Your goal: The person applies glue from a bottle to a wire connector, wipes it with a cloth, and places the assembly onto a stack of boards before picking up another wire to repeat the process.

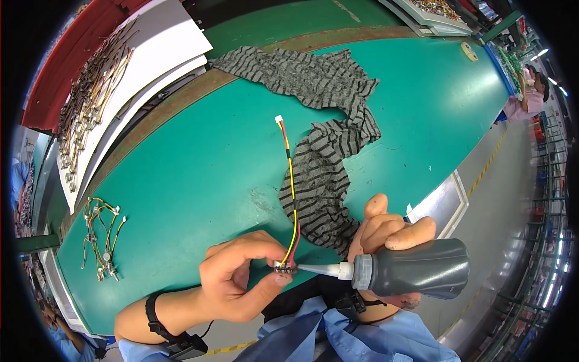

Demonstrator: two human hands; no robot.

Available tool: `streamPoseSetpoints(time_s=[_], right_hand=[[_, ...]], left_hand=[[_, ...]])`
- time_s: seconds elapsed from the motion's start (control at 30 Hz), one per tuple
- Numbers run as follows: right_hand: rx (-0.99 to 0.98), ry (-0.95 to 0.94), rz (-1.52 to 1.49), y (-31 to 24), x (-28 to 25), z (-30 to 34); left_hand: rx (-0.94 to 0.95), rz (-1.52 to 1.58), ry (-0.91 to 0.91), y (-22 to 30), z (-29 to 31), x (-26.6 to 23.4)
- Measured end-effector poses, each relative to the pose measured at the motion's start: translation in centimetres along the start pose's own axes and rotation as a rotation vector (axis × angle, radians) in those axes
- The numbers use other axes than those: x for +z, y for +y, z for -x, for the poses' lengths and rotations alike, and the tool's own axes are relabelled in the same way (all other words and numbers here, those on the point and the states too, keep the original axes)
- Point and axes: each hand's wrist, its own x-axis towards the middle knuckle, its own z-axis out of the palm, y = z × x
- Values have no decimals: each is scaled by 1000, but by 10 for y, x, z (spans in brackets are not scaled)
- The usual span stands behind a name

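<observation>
My left hand (241,274) is closed in a pinch on a small wired component (283,266) with a row of metal terminals. From it a yellow, red and black wire lead (293,193) runs away over the table to a white plug (278,119). My right hand (386,232) is wrapped round a dark grey squeeze bottle (422,269), tilted onto its side. Its pale tapered nozzle (322,269) points left, with the tip at or very near the component's terminals; whether they touch I cannot tell.
A crumpled grey and black striped cloth (319,175) lies across the green table (199,163). Several wired components (102,241) sit at the left. A white board (151,48) with many more stands at far left. A yellow tape roll (469,51) is at far right, near another person (525,102).
</observation>
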Motion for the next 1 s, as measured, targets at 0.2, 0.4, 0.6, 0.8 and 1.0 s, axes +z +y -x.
streamPoseSetpoints(time_s=[0.2,0.4,0.6,0.8,1.0], right_hand=[[4,200,-106,5,8,0],[-23,328,-252,11,4,-3],[44,407,-215,5,14,-6],[112,335,-65,0,35,-3],[29,546,-38,2,33,-2]], left_hand=[[-72,139,100,4,2,5],[-56,141,102,3,2,6],[-62,155,98,1,2,7],[-77,111,71,1,0,4],[-39,114,105,-1,0,3]])
